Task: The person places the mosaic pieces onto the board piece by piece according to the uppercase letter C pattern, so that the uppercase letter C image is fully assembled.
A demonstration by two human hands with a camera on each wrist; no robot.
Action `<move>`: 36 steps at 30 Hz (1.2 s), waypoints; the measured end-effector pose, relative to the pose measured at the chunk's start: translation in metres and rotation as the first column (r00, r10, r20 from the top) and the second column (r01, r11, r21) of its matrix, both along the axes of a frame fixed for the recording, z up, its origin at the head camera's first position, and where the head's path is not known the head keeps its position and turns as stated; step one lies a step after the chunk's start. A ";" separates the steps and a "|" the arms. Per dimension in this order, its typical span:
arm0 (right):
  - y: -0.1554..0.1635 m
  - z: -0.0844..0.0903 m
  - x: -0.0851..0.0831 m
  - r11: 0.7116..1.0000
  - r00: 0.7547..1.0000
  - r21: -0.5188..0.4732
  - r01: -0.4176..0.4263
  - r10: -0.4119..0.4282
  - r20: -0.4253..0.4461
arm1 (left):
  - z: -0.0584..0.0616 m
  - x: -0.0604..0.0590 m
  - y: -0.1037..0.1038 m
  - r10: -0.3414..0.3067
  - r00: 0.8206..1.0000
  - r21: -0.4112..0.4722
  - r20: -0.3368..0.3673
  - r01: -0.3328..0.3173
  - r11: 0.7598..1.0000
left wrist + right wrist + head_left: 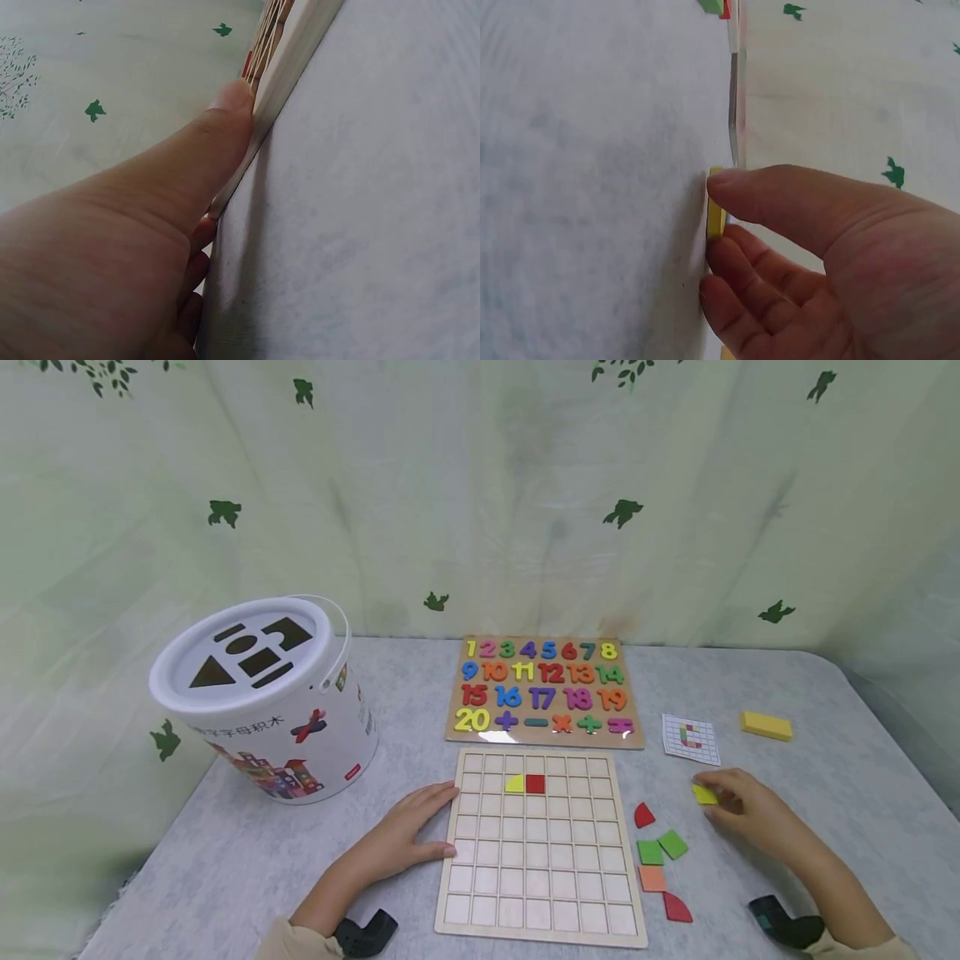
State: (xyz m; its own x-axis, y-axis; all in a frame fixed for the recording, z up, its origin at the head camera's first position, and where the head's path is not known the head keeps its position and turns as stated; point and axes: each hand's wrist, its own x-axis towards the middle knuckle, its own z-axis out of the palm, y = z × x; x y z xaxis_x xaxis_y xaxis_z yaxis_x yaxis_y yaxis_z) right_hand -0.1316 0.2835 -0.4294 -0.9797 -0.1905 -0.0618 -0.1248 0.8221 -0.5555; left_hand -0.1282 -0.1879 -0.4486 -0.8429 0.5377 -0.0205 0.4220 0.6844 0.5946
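Note:
My right hand (753, 814) pinches a thin yellow tile (703, 795) between thumb and fingers, just above or on the table right of the loose tiles. Part of the tile's outline is hidden by the fingers; the right wrist view shows its edge. My left hand (401, 835) rests with thumb and fingertips against the left edge of a wooden grid board (540, 937). In the board's second row a yellow quarter-round tile (515, 783) lies beside a red square tile (535, 784). A small card with a coloured grid pattern (691, 739) lies beyond my right hand.
Between board and right hand lie red quarter-round tiles (678, 907), green square tiles (650, 852) and an orange square tile (652, 878). Behind the board is a number puzzle (536, 722). A white lidded bucket (285, 743) stands left; a yellow block (766, 726) lies far right.

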 end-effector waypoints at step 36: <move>-0.102 0.046 -0.016 0.968 0.934 -0.156 -0.195 0.135 -0.330 | 0.000 0.000 0.000 0.000 1.000 0.015 0.014 -0.001 1.000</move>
State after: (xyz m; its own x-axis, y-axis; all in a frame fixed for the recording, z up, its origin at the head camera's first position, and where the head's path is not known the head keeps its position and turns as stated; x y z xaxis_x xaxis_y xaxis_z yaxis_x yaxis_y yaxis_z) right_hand -0.1476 0.1817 -0.3835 -0.8967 -0.3299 0.2951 -0.4426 0.6625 -0.6044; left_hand -0.1282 -0.1877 -0.4482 -0.8429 0.5375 -0.0242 0.4131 0.6753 0.6110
